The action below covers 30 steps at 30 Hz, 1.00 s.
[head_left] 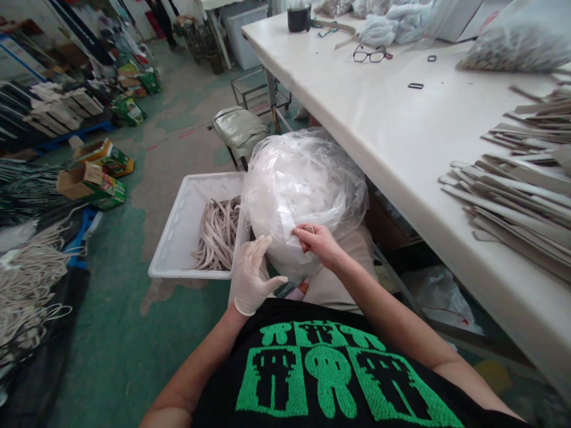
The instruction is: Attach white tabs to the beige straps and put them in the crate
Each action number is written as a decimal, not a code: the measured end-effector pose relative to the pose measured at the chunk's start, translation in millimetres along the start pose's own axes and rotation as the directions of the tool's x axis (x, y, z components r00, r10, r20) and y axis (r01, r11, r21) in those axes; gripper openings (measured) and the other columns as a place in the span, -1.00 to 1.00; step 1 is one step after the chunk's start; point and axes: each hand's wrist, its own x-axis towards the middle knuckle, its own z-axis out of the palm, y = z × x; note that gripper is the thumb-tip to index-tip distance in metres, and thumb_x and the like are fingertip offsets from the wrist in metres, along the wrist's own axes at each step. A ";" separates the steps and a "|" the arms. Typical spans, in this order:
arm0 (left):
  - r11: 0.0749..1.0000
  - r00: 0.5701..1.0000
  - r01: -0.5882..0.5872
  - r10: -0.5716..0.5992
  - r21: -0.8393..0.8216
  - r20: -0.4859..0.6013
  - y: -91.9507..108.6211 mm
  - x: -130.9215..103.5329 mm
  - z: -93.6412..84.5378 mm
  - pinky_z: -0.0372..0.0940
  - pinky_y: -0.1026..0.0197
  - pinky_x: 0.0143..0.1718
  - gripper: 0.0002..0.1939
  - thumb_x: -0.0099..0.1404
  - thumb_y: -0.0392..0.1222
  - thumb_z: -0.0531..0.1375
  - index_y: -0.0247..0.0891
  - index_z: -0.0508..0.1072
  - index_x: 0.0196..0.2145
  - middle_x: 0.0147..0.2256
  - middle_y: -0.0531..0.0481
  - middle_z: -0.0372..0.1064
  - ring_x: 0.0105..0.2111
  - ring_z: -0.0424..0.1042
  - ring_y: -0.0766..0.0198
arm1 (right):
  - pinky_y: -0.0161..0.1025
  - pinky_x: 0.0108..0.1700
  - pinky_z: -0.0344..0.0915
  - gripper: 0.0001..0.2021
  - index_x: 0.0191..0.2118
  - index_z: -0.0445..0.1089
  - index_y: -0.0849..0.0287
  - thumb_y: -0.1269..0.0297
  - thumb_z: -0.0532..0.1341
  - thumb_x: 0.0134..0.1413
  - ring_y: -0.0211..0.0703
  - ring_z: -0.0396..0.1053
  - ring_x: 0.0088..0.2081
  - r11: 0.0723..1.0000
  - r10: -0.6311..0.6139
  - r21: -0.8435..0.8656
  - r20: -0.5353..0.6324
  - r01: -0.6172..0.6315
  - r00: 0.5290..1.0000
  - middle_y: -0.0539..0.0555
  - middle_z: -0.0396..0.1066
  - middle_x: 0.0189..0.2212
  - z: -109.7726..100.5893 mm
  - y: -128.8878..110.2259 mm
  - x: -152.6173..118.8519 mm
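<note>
My left hand (pixel 253 273), in a pale thin glove, is open with thumb and fingers apart and nothing in it. It hovers beside the big clear plastic bag (pixel 307 172), which bulges with white, filmy contents in front of my lap. My bare right hand (pixel 317 242) pinches a thin, whitish strip of plastic film (pixel 285 221) at the near side of that bag. Whether the strip is part of the bag or a separate piece, I cannot tell. Left of the bag stands a white plastic bin (pixel 173 238) with beige flat straps (pixel 218 235) in it.
A long white table (pixel 357 113) runs along my right, bearing bundles of beige straps (pixel 521 196), eyeglasses (pixel 369 55), small dark buckles (pixel 416 86) and filled bags. Beyond the bin stands a covered stool (pixel 241 128). Cardboard boxes (pixel 91 184) and piled cords (pixel 31 279) lie left.
</note>
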 end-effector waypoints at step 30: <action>0.421 0.710 0.704 -0.430 -0.572 0.557 -6.5 17.3 9.7 0.36 0.24 -0.34 -0.58 0.08 0.08 0.41 -0.30 0.66 -0.21 -0.47 -0.06 0.54 -0.46 0.46 0.29 | -0.35 -0.44 0.23 -0.89 -0.22 0.38 0.23 0.30 0.25 0.20 -0.40 0.11 -0.57 0.962 -0.245 -0.180 -0.229 0.206 0.942 -0.15 0.14 -0.59 -34.1 -93.2 112.4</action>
